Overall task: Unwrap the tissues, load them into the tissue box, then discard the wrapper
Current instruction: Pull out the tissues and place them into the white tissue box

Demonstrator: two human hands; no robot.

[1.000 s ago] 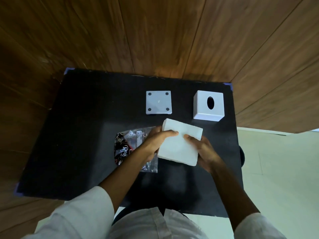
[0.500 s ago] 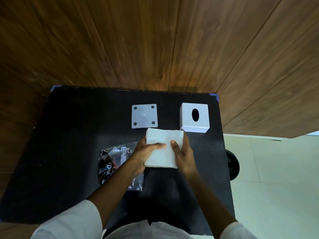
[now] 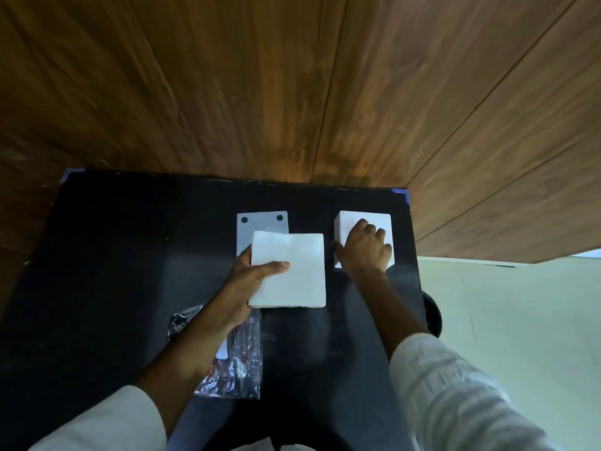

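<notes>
My left hand (image 3: pixel 250 281) holds a white stack of tissues (image 3: pixel 292 271) by its left edge, thumb on top, above the black table (image 3: pixel 113 271). My right hand (image 3: pixel 366 250) lies over the white cube tissue box (image 3: pixel 348 222) at the back right, fingers curled on its top and thumb against its left side; the box's oval hole is hidden. The box's flat grey base plate (image 3: pixel 260 222) with black dots lies behind the tissues, partly covered by them. The empty clear wrapper (image 3: pixel 237 362) with dark print lies under my left forearm.
A wood-panel wall (image 3: pixel 292 92) rises straight behind the table. The table's right edge drops to a pale floor (image 3: pixel 520 304), where a dark round object (image 3: pixel 432 315) shows just beyond the edge.
My right hand let go of the tissue stack and moved back right onto the tissue box. My left hand now holds the stack alone, and the view shifted closer.
</notes>
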